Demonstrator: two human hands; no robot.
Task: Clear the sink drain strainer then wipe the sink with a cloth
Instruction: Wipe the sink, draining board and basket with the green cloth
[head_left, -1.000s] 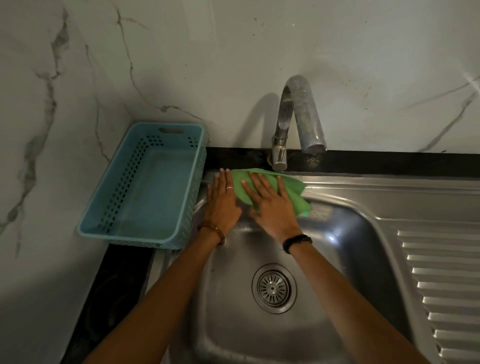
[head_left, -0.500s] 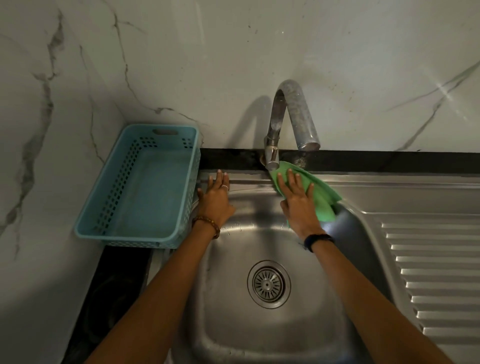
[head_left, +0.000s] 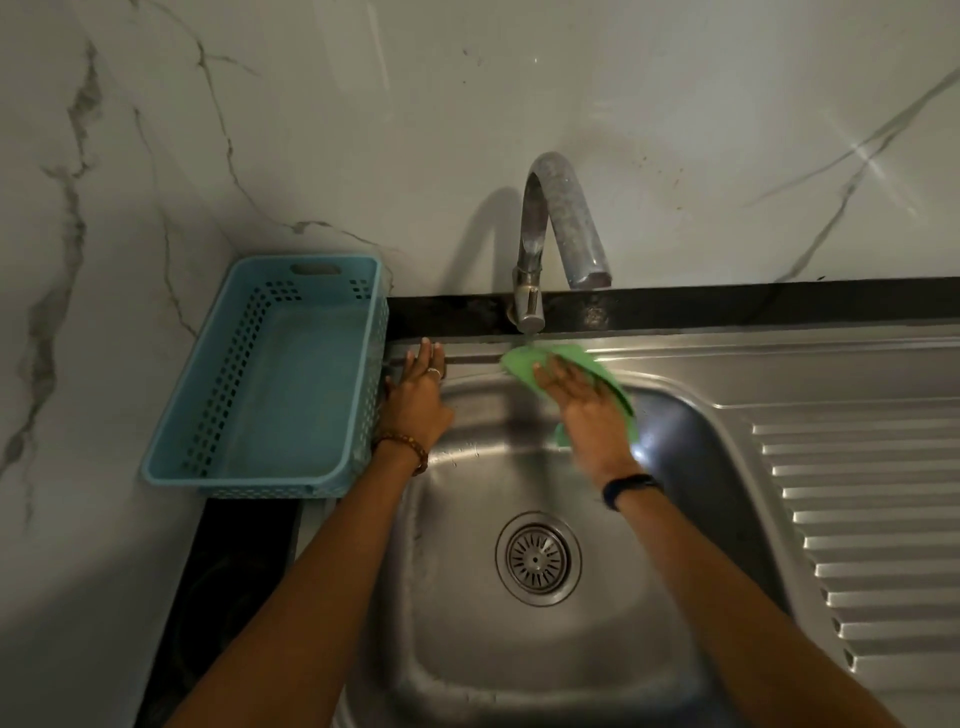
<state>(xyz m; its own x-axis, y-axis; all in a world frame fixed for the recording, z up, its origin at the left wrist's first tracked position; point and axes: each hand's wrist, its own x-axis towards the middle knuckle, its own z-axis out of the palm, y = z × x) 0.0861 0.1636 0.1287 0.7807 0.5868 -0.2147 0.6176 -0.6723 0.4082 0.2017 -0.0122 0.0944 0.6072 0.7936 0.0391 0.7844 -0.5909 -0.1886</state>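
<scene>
A steel sink (head_left: 519, 649) fills the lower middle, with a round drain strainer (head_left: 538, 558) seated in its floor and nothing lying on it. My right hand (head_left: 584, 410) presses a green cloth (head_left: 524, 361) flat against the sink's back rim, just below the tap. The cloth sticks out past the fingers on both sides. My left hand (head_left: 418, 397) rests flat on the sink's back-left corner, fingers apart, holding nothing.
A curved metal tap (head_left: 558, 234) stands over the back rim. A light blue perforated plastic basket (head_left: 280, 467) sits left of the sink against the marble wall. A ribbed steel draining board (head_left: 857, 519) lies to the right.
My right hand first slid the cloth right along the back rim, then came back a little left under the tap. My left hand stayed at the back-left corner.
</scene>
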